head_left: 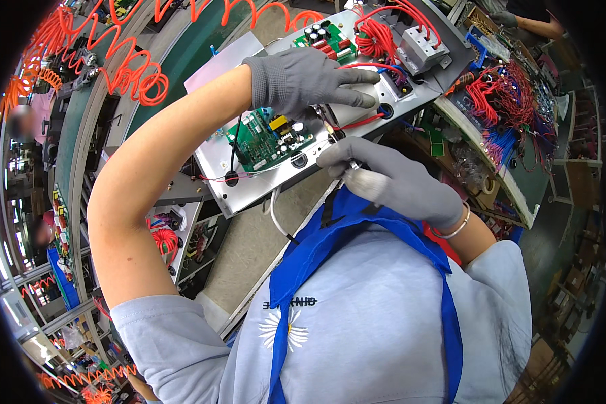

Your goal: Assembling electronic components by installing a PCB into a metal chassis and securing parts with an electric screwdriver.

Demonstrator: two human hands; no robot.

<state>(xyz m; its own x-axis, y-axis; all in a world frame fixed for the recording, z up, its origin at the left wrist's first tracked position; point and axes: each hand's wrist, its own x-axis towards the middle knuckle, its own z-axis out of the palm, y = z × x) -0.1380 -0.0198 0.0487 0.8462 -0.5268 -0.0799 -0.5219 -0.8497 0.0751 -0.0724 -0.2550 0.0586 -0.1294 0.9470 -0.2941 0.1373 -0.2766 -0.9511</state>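
Note:
My left hand (306, 84), in a grey knit glove, reaches across a metal chassis (252, 196) with its fingers stretched out to the right. Beneath and beside its fingers run dark leads and a red wire (360, 123). My right hand (394, 178), also gloved, is closed at the chassis's near edge; a bit of shiny metal shows between its fingers, but the rest is hidden. On the chassis sit a green circuit board (259, 145) with a yellow transformer, a second green board (330, 39), a bundle of red wire (376, 39) and a grey metal block (421, 50).
Heaps of red and blue wires (508, 94) lie on a bench at the right. Orange coiled air hoses (131, 71) hang at the upper left. A white cable (275, 212) drops from the chassis's near edge. Another person's gloved hand (505, 19) shows at the upper right.

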